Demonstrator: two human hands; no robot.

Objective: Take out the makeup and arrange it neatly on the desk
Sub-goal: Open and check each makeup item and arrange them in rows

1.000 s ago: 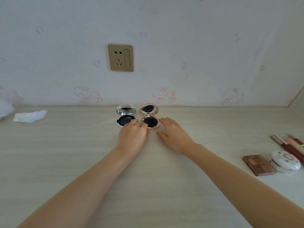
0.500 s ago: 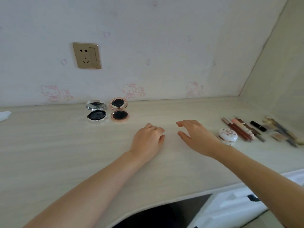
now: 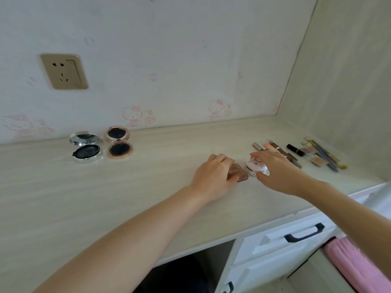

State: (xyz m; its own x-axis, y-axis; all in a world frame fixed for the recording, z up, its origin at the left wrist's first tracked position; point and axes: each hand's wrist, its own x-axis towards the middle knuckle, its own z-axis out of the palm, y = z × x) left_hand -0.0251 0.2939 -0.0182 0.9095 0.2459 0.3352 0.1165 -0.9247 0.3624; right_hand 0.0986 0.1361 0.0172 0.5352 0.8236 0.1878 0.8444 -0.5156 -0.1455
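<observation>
A: Where were your hands at that moment?

B: Your left hand (image 3: pixel 213 176) lay on the brown square palette (image 3: pixel 238 174), fingers curled over its left edge. Your right hand (image 3: pixel 275 170) was over the round white compact (image 3: pixel 255 166), thumb and fingers curved around it.

A: And the other makeup?

B: The silver compact (image 3: pixel 85 147) and the rose-gold compact (image 3: pixel 118 142) stood open, side by side, near the wall on the desk (image 3: pixel 63 197). The pencils and tubes (image 3: pixel 273 148), a black lipstick (image 3: pixel 295 149) and brushes (image 3: pixel 323 153) lay at the right end.
</observation>
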